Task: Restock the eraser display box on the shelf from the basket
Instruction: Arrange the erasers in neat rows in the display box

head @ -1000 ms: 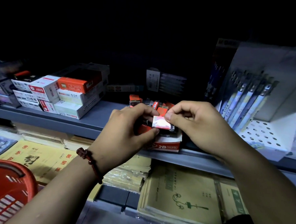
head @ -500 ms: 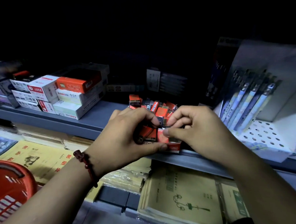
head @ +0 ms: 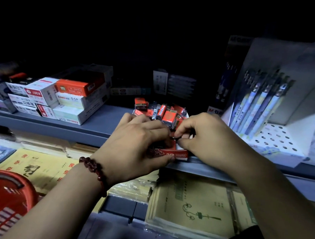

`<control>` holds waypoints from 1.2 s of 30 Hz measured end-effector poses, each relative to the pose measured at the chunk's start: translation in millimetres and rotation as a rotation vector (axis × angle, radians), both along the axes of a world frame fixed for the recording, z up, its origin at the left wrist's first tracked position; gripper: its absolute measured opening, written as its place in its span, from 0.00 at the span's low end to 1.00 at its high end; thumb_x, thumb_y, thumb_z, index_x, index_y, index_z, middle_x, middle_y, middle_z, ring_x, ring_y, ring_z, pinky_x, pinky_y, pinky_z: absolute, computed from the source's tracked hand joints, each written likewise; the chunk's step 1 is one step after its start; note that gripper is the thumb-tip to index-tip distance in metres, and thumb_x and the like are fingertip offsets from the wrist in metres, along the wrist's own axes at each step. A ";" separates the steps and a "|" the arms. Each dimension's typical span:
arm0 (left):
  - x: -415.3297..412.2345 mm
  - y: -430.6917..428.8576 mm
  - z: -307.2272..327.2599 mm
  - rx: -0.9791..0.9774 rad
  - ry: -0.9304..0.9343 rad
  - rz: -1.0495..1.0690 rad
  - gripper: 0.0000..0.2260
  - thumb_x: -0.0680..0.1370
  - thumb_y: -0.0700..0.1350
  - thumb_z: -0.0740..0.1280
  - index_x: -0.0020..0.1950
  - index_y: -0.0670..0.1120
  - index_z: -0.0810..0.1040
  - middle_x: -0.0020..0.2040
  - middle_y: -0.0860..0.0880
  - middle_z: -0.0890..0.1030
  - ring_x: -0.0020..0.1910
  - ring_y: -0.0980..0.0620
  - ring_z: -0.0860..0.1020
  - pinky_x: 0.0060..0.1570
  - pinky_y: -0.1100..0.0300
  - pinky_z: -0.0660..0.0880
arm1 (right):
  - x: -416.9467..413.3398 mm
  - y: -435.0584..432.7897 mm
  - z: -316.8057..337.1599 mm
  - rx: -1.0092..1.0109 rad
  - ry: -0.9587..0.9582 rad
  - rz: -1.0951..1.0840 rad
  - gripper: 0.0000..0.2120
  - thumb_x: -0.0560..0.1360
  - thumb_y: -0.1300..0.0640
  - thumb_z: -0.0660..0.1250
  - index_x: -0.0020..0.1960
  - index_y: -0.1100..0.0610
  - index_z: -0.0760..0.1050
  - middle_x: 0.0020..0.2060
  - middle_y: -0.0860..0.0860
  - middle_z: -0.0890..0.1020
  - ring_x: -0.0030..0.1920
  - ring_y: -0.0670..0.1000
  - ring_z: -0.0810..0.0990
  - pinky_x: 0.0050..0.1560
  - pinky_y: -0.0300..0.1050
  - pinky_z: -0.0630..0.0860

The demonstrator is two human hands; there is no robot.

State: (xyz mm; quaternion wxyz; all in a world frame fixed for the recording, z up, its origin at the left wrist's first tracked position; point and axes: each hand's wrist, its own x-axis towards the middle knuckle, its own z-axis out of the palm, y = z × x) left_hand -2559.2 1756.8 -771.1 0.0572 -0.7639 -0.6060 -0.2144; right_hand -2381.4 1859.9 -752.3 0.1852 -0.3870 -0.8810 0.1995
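The eraser box (head: 174, 153) sits at the shelf's (head: 92, 125) front edge, heaped with erasers (head: 168, 116). The left hand (head: 136, 147) grips its front. The right hand (head: 203, 133) pinches a small eraser (head: 178, 136) over its near rim, and both hands hide that rim. Stacked cartons (head: 70, 97) lie left of the box, pens (head: 260, 108) right, and the basket (head: 11, 192) lower left.

Both bare forearms are being held stretched forward and angled inward, the hands almost touching. The left hand (head: 136, 147) is being curled over a red cardboard display box (head: 174, 153), with its thumb pressed against the box front below the fingers. Just beside it, the right hand (head: 203, 135) is being held knuckles up, a small dark eraser (head: 175, 136) being pinched between thumb and forefinger.
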 end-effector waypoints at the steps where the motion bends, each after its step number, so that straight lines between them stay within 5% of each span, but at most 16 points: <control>1: 0.5 0.4 0.3 0.000 0.009 -0.001 0.15 0.74 0.68 0.64 0.51 0.60 0.78 0.56 0.63 0.79 0.53 0.56 0.74 0.53 0.52 0.66 | -1.5 0.1 0.1 0.001 -0.010 -0.013 0.07 0.72 0.60 0.73 0.42 0.48 0.84 0.35 0.44 0.81 0.36 0.46 0.81 0.39 0.47 0.80; 7: -1.0 2.8 -2.9 -0.002 -0.049 0.011 0.15 0.72 0.69 0.65 0.48 0.60 0.78 0.54 0.63 0.80 0.54 0.57 0.74 0.57 0.51 0.66 | -8.4 -0.4 -0.6 0.103 -0.070 -0.032 0.05 0.68 0.61 0.72 0.38 0.52 0.78 0.30 0.45 0.76 0.34 0.49 0.77 0.36 0.46 0.76; 16: -1.9 3.6 -3.6 -0.009 -0.063 0.026 0.15 0.72 0.70 0.65 0.49 0.61 0.77 0.52 0.64 0.79 0.54 0.59 0.73 0.57 0.53 0.66 | -3.7 3.7 -12.6 0.127 0.156 0.008 0.10 0.70 0.61 0.75 0.39 0.52 0.75 0.36 0.47 0.77 0.37 0.48 0.77 0.40 0.54 0.78; 22: 0.2 2.3 -5.2 0.037 -0.006 0.020 0.15 0.75 0.67 0.64 0.52 0.59 0.80 0.56 0.64 0.78 0.52 0.55 0.74 0.55 0.51 0.69 | -3.0 6.8 -16.5 0.245 0.200 0.108 0.04 0.76 0.58 0.74 0.47 0.50 0.82 0.40 0.44 0.74 0.38 0.42 0.75 0.41 0.49 0.77; 36: -3.6 1.3 -9.9 0.065 0.000 0.038 0.15 0.77 0.65 0.66 0.54 0.58 0.81 0.62 0.56 0.73 0.57 0.54 0.76 0.56 0.52 0.69 | 1.8 11.2 -13.6 0.306 0.274 0.187 0.02 0.75 0.55 0.71 0.45 0.53 0.81 0.41 0.45 0.73 0.36 0.47 0.75 0.36 0.50 0.75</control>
